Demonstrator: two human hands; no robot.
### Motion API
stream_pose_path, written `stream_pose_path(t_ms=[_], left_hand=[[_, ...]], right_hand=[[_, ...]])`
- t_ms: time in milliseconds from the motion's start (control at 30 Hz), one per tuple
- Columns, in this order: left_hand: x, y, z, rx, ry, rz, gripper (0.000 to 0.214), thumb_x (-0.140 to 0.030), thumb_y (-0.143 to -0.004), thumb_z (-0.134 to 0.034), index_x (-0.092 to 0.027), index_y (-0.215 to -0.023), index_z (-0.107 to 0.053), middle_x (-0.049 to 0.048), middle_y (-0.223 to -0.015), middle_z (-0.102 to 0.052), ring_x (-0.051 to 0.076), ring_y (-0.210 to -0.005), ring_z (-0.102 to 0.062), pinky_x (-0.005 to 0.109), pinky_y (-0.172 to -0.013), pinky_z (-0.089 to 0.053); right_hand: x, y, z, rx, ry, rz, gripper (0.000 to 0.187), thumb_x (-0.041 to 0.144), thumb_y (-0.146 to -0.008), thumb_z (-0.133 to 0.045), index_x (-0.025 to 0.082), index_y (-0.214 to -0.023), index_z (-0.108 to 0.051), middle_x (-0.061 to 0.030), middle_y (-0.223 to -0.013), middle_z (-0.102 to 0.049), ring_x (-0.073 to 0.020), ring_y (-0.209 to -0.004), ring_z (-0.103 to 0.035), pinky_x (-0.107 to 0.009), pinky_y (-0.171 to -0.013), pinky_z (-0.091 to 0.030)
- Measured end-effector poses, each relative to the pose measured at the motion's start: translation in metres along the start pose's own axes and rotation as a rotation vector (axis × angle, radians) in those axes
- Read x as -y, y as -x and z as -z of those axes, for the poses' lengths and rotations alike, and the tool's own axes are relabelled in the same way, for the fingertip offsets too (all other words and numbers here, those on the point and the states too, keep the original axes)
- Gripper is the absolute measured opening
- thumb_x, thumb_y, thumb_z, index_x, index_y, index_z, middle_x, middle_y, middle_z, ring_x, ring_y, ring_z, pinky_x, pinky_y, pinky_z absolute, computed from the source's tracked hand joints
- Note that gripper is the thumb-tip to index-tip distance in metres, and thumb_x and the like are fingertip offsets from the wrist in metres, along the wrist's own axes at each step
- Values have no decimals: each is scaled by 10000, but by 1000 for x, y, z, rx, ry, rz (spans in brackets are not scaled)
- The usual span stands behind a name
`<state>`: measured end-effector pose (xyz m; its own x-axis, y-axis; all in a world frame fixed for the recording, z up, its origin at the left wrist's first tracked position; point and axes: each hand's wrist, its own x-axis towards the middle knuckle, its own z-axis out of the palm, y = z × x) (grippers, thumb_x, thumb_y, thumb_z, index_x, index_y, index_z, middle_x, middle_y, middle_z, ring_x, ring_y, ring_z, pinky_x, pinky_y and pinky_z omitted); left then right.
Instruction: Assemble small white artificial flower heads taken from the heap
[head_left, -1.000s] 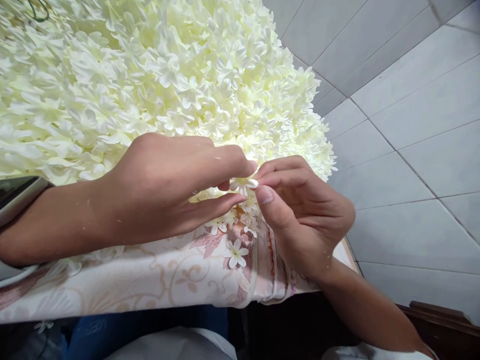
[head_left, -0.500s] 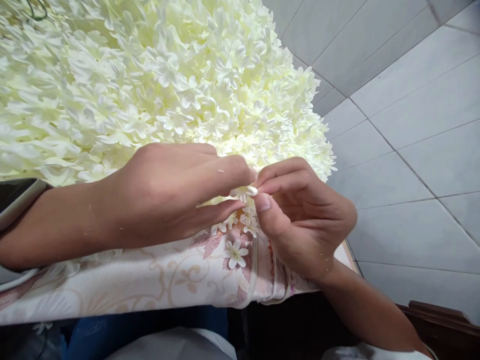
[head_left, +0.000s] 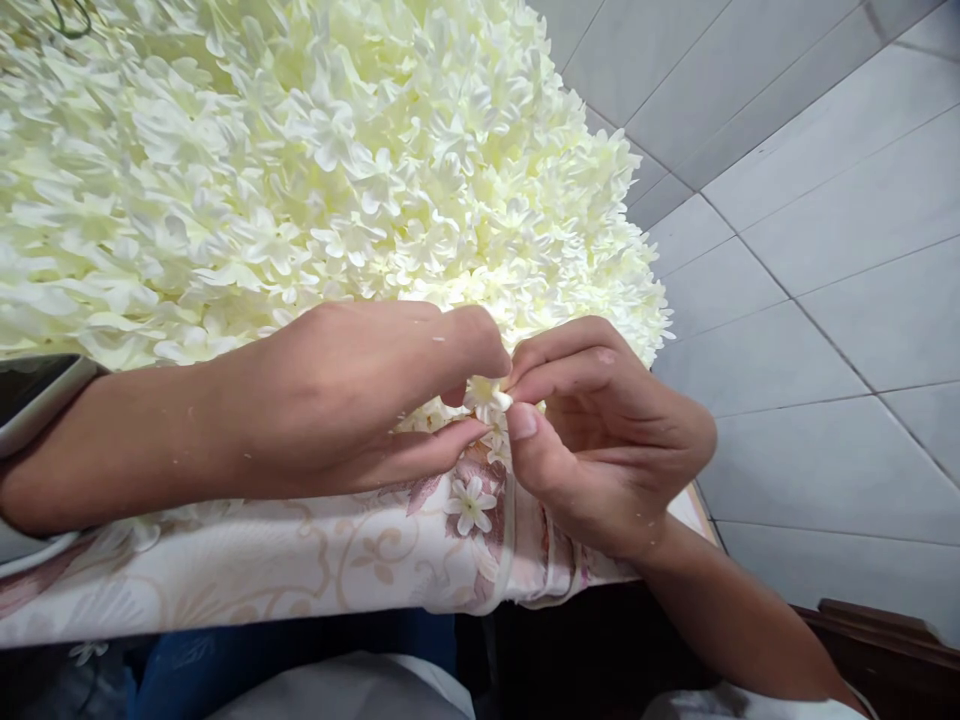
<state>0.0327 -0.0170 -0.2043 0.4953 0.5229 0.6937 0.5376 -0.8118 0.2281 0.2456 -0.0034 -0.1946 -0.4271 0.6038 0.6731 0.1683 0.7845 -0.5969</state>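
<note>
A small white artificial flower [head_left: 486, 397] is between my two hands, over the near edge of the flower pile. My right hand [head_left: 600, 430] pinches the flower's edge between thumb and fingertips. From the other side my left hand [head_left: 360, 390] reaches in with its fingers curled round the flower and its thumb stretched out below. Some of the left fingertips are hidden behind the blossom. Just under the hands a loose white blossom [head_left: 470, 506] lies on the floral cloth [head_left: 277, 560].
A large heap of cream-white artificial flowers [head_left: 300, 180] fills the back and left. Pale tiles [head_left: 810, 320] lie to the right. Dark wood [head_left: 885, 640] stands at the lower right. A watch [head_left: 45, 400] is on my left wrist. A dark wire loop [head_left: 71, 25] shows at the top left.
The small flower has turned so more of its face shows, and it sits slightly lower. My left hand has dipped a little; my right hand has hardly moved.
</note>
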Motion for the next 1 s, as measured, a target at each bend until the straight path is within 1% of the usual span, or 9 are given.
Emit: stream_pose_path(t_ms=[133,233,367,500,633,700,833,933,1000], left_hand=[[-2,2,-2,-38,57,10,96,-230,-970,-595,-250,-982,-502,-51,-798,-686,96,-667,-670,210,-626,-494],[-4,3,-1,-41,66,44,112,-242,-959,-612,-256,-999,-509,-56,-805,-689,89,-671,-677,204,-609,-492],[-3,2,1,-51,69,57,176,-228,-905,-649,-242,-1042,-541,-57,-851,-735,88,-702,-704,203,-629,-511],[1,-2,3,-24,157,44,202,-223,-869,-658,-236,-1034,-542,-52,-859,-756,88,-703,-720,193,-605,-530],[3,-2,4,-1,177,93,207,-220,-858,-634,-251,-1044,-551,-51,-864,-766,105,-680,-726,207,-592,-538],[3,-2,4,14,184,74,203,-204,-852,-628,-248,-1033,-548,-59,-849,-761,100,-661,-720,203,-579,-515],[2,-2,4,34,179,13,207,-194,-828,-667,-241,-985,-540,-84,-814,-741,80,-659,-713,175,-589,-489],[2,-3,5,22,177,51,202,-180,-839,-642,-241,-1011,-556,-81,-818,-745,74,-650,-705,168,-603,-494],[4,-4,5,3,163,75,200,-175,-846,-614,-240,-1030,-567,-71,-815,-750,81,-640,-699,183,-605,-498]], right_hand=[[0,0,1,0,4,4,170,51,-792,-693,219,-819,-680,-25,-859,-654,-151,-764,-630,-345,-677,-517],[-1,0,1,8,-16,-7,156,57,-797,-700,210,-820,-679,-27,-873,-655,-145,-770,-635,-337,-688,-518],[-3,0,1,12,-61,-7,156,40,-777,-691,192,-806,-673,-28,-863,-660,-132,-766,-632,-307,-674,-507],[-4,0,-1,19,-109,-18,157,34,-762,-670,188,-791,-673,-32,-825,-665,-148,-765,-637,-314,-687,-515],[-4,-1,-1,44,-156,-44,148,46,-779,-666,193,-791,-674,-32,-799,-662,-154,-758,-640,-311,-675,-512],[-4,0,-1,65,-185,-53,153,35,-774,-661,187,-790,-668,-35,-802,-660,-154,-760,-646,-306,-672,-511],[-5,1,-2,90,-251,-53,161,14,-766,-647,170,-797,-662,-43,-817,-663,-158,-752,-646,-322,-694,-529],[-8,2,-1,87,-271,-65,150,18,-801,-671,163,-839,-680,-45,-846,-665,-154,-789,-649,-315,-726,-530],[-11,2,0,104,-273,-47,148,38,-821,-692,158,-909,-699,-55,-890,-676,-161,-831,-652,-325,-761,-528]])
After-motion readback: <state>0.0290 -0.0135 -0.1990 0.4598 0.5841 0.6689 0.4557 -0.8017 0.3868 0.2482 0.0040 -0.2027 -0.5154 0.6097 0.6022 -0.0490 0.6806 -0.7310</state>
